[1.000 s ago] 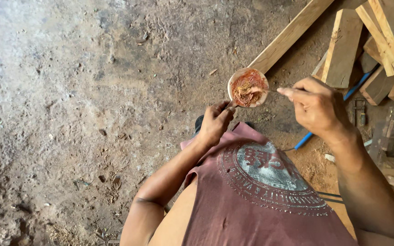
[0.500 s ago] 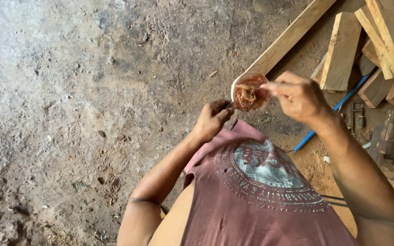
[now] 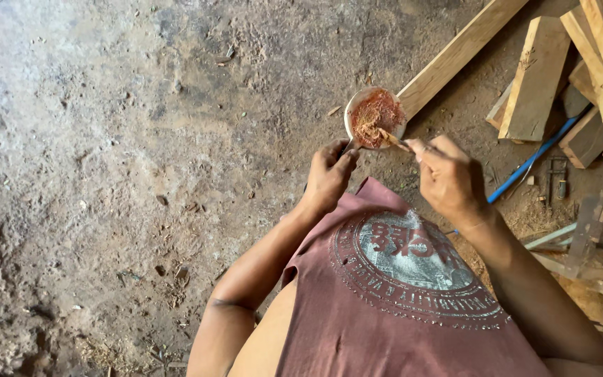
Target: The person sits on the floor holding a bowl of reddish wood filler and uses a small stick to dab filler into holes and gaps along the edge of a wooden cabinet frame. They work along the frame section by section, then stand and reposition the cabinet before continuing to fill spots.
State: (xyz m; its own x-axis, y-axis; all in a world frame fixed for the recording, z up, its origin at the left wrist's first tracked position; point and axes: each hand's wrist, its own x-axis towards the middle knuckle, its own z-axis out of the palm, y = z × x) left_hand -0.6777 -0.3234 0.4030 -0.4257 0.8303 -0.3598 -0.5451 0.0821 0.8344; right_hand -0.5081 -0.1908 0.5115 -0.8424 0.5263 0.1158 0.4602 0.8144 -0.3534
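- A small round bowl (image 3: 375,117) holds a reddish-brown, crumbly paste. It is held up in the air in front of the person's chest, above the dirt floor (image 3: 141,174).
- The left hand (image 3: 329,174) is closed on the bowl's near rim or a short handle; which of the two cannot be told.
- The right hand (image 3: 448,178) pinches a thin wooden stick (image 3: 393,139); its tip rests in the paste at the bowl's right side.
- The step in hand looks like stirring or scooping the paste. By judgement, the next move calls for a steady bowl and a small, controlled turn of the stick, so that nothing spills over the rim.
- The person wears a maroon sleeveless shirt (image 3: 399,307) with a round pale print.
- Just beyond the bowl a long wooden plank (image 3: 462,49) lies at a slant.
- Further right, short wood offcuts (image 3: 535,77) are piled up, with a blue rod (image 3: 532,162) lying on the floor beside them.
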